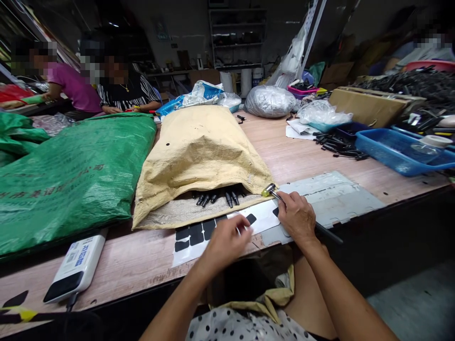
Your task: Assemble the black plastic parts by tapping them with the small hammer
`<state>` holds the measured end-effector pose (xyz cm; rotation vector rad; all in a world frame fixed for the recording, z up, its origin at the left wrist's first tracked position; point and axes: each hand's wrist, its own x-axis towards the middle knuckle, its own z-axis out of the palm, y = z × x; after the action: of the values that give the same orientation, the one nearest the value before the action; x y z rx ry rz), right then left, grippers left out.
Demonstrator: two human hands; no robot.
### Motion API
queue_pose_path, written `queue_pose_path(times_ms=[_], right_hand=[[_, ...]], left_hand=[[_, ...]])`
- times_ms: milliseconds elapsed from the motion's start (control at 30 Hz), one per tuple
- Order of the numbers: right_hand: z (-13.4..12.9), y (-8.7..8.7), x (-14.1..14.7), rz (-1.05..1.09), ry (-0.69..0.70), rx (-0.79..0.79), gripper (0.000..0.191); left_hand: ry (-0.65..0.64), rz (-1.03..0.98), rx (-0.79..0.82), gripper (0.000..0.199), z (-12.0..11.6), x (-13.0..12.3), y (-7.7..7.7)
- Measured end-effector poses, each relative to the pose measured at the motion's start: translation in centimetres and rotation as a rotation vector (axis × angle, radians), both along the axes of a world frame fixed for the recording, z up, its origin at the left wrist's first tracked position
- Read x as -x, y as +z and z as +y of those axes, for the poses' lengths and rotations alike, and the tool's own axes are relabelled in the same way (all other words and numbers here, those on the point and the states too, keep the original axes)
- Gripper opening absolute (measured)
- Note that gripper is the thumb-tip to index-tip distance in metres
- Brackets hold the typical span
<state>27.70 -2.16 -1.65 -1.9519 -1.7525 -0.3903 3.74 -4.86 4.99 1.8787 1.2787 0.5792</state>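
Observation:
My right hand (297,215) is closed round the shaft of a small hammer (269,189) with a yellowish head and a black handle end (329,233). The head is beside the corner of a cream woven sack (202,142). My left hand (227,238), slightly smeared by motion, hovers over a white sheet with black stickers (192,234). Its fingers are half curled with a gap between them, and nothing is visible in them. A black sticker (251,219) lies by the fingertips. Several black pen-like parts (230,196) show in the sack's mouth.
A green woven sack (78,175) lies left, above a white power bank (76,265). On the right are a grey board (334,196), a blue tray (394,154) and loose black parts (337,144). Two people sit at the far left. The table's front edge is close.

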Motion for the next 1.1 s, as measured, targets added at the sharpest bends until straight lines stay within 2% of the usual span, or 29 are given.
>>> queue_pose_path(times_ms=[67, 100, 167, 233, 367, 500, 600, 667, 733, 900, 1000, 1100], right_hand=[[0.0, 0.0, 0.0, 0.005, 0.009, -0.008, 0.031], [0.0, 0.0, 0.0, 0.008, 0.013, -0.012, 0.031], [0.0, 0.0, -0.1, 0.013, 0.018, -0.017, 0.03], [0.0, 0.0, -0.1, 0.015, 0.019, -0.021, 0.03], [0.0, 0.0, -0.1, 0.007, 0.011, -0.02, 0.03], [0.0, 0.1, 0.0, 0.0, 0.004, 0.0, 0.029], [-0.1, 0.2, 0.1, 0.001, -0.004, 0.005, 0.029], [-0.1, 0.2, 0.1, 0.002, -0.009, 0.005, 0.029], [-0.1, 0.1, 0.0, 0.001, -0.009, 0.002, 0.029], [0.3, -0.1, -0.3, 0.023, 0.003, 0.012, 0.029], [0.3, 0.4, -0.3, 0.06, 0.0, 0.035, 0.035], [-0.3, 1.9, 0.4, 0.204, 0.042, -0.027, 0.041]], left_hand=[[0.266, 0.115, -0.181, 0.012, 3.2, 0.0, 0.0], [0.357, 0.187, -0.227, 0.011, 4.5, 0.0, -0.3], [0.456, 0.345, -0.26, 0.013, 6.6, -0.4, -1.1], [0.479, 0.504, -0.256, 0.019, 7.7, -0.8, -1.7], [0.449, 0.64, -0.222, 0.024, 7.7, -0.7, -1.6], [0.455, 0.531, -0.242, 0.015, 6.3, 1.4, -0.6], [0.293, 0.409, -0.335, 0.011, 4.8, 2.8, -0.6], [0.154, 0.359, -0.376, 0.012, 4.0, 3.2, -1.2], [0.101, 0.321, -0.381, 0.016, 3.7, 3.4, -2.1], [0.123, 0.153, -0.343, 0.013, 4.1, 3.9, -4.5], [0.106, 0.106, -0.352, 0.014, 4.3, 4.2, -5.1], [0.1, 0.121, -0.349, 0.016, 4.3, 4.3, -5.1]])
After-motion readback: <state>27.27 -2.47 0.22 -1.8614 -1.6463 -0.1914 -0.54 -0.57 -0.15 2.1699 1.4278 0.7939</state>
